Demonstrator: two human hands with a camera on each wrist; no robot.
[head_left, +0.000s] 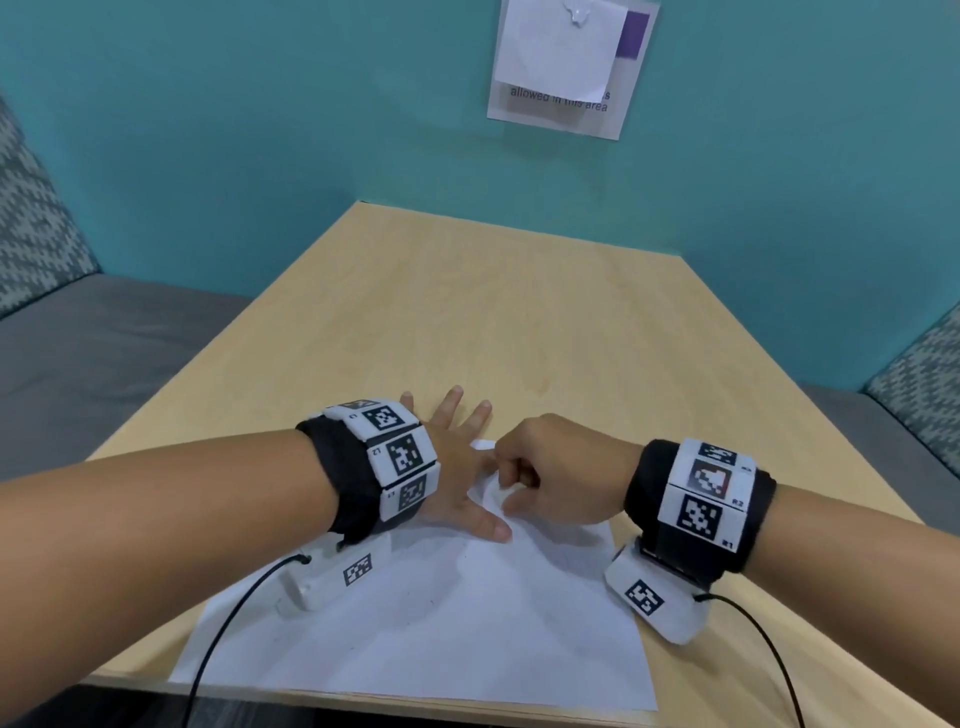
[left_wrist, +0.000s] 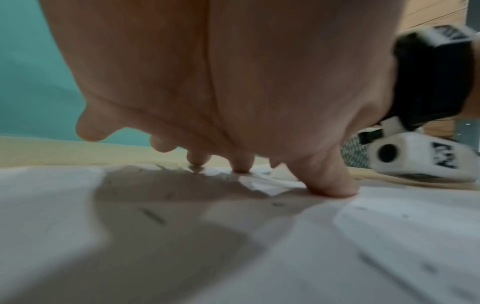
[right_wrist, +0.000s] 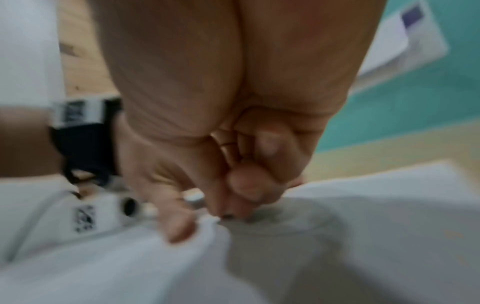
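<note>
Light wood tabletop (head_left: 519, 312), pushed up against a teal wall (head_left: 260, 130). On the wall is a white notice (head_left: 566, 67) with a purple patch and a plain sheet pinned over most of its text. There is a grey seat (head_left: 104, 353) on my left with a zigzag-pattern cushion (head_left: 36, 223) behind it, and the same pattern shows on the far right.

The paper (head_left: 441, 623), a white sheet, lies flat on the near part of the tabletop, its near edge at the table's near edge. Its far end sits under my hands and is rumpled there.

My left hand (head_left: 462, 467) is palm down on the far left part of the paper, forearm coming in from the left. Its fingers (head_left: 452, 402) are straight and spread, holding nothing. The left wrist view shows the thumb (left_wrist: 335, 185) and two fingertips pressing on the sheet, the others reaching out over the wood.

My right hand (head_left: 550, 467) is just beside it, knuckles up, almost touching the left index. Its fingers (head_left: 511, 475) are curled and, with the thumb, pinch a raised fold of the paper. The right wrist view is blurred but shows the same pinch (right_wrist: 221, 216).

Both wrists wear black bands (head_left: 358, 467) with square black-and-white markers. White camera units (head_left: 332, 577) hang under them, trailing black cables (head_left: 223, 629).
</note>
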